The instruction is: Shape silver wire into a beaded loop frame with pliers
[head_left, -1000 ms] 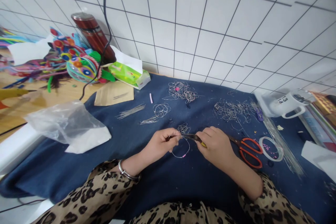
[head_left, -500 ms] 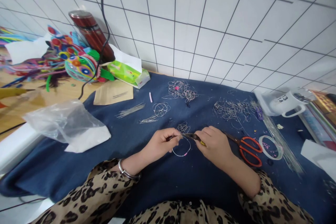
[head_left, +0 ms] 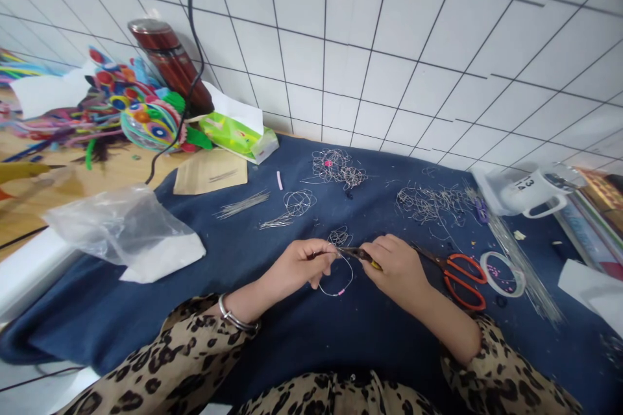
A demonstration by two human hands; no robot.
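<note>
A thin wire loop (head_left: 351, 270) with a few pink beads (head_left: 341, 292) at its bottom hangs between my hands. My left hand (head_left: 306, 262) pinches the top of the loop between thumb and fingers. Wrapped round a pair of pliers (head_left: 359, 252) with a touch of yellow on the handle, my right hand (head_left: 393, 267) holds their jaws against the wire by my left fingertips. The exact grip of the jaws is too small to make out. Just behind lies a small coil of wire (head_left: 339, 236) on the dark blue cloth (head_left: 292, 305).
Orange-handled scissors (head_left: 464, 280) and a round dish of pink beads (head_left: 502, 273) lie right of my right hand. Tangled wire (head_left: 433, 202), wire rings (head_left: 299, 203) and straight wires (head_left: 243, 205) are behind. A plastic bag (head_left: 126, 220) sits left; a white mug (head_left: 533, 194) stands right.
The wire loop has shifted slightly, its beads now a little lower and to the left. My left fingers have moved a little on the wire; the pliers stay nearly in place.
</note>
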